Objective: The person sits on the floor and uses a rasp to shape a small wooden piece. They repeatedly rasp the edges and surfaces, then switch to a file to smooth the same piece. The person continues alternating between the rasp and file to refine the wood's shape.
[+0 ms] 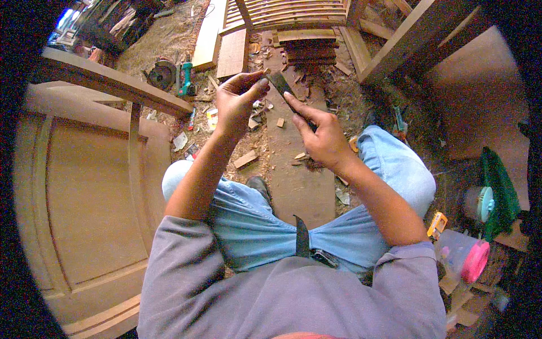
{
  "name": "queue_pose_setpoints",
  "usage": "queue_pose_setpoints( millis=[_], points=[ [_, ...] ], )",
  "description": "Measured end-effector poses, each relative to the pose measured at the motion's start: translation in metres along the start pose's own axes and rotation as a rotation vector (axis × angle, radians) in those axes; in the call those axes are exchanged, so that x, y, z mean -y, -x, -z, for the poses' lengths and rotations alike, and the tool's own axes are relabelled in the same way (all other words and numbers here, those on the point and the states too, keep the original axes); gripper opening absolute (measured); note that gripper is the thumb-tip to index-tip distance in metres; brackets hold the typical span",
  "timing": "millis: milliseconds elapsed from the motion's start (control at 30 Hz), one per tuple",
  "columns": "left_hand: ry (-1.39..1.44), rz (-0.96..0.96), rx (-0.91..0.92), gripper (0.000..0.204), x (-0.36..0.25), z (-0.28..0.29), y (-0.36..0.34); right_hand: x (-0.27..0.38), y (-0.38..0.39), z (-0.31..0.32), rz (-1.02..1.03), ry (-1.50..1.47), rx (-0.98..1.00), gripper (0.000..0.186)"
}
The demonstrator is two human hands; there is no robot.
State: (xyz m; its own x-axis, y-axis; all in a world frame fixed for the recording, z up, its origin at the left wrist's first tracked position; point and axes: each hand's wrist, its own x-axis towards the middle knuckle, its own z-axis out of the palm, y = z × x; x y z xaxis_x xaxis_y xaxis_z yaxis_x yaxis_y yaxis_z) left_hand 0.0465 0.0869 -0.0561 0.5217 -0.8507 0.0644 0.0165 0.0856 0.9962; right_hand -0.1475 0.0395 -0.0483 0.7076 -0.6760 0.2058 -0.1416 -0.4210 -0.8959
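Observation:
My left hand (238, 100) is raised in front of me, thumb and fingers pinched together on a small light-brown piece of wood (267, 72), most of it hidden by the fingers. In my right hand (324, 134) is a dark, flat, blade-like tool (280, 85), with a finger stretched along it. Its far end lies close beside the left fingertips; whether it touches the wood piece I cannot tell. Beneath both hands a long brown plank (299, 186) runs along the ground between my knees. Small wood offcuts lie on and around it, among them a little block (280, 122).
A panelled wooden door (96, 198) stands at the left. Beyond it are a circular saw (162, 73) and a teal power tool (185, 79). Stacked boards (307, 48) and a slatted frame (288, 14) lie ahead. A clear tub with a pink lid (475, 261) sits at the right.

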Motion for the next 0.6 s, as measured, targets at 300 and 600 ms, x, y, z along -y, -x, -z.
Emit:
queue_pose_setpoints(
  millis=[300, 600],
  points=[
    [-0.001, -0.008, -0.011, 0.021, -0.001, -0.003, 0.002, 0.001, -0.001, -0.003, -0.035, 0.209, 0.032, 0.041],
    [-0.069, -0.053, -0.026, 0.021, 0.003, -0.006, 0.004, -0.012, -0.002, -0.006, -0.196, -0.225, 0.083, 0.042]
  ],
)
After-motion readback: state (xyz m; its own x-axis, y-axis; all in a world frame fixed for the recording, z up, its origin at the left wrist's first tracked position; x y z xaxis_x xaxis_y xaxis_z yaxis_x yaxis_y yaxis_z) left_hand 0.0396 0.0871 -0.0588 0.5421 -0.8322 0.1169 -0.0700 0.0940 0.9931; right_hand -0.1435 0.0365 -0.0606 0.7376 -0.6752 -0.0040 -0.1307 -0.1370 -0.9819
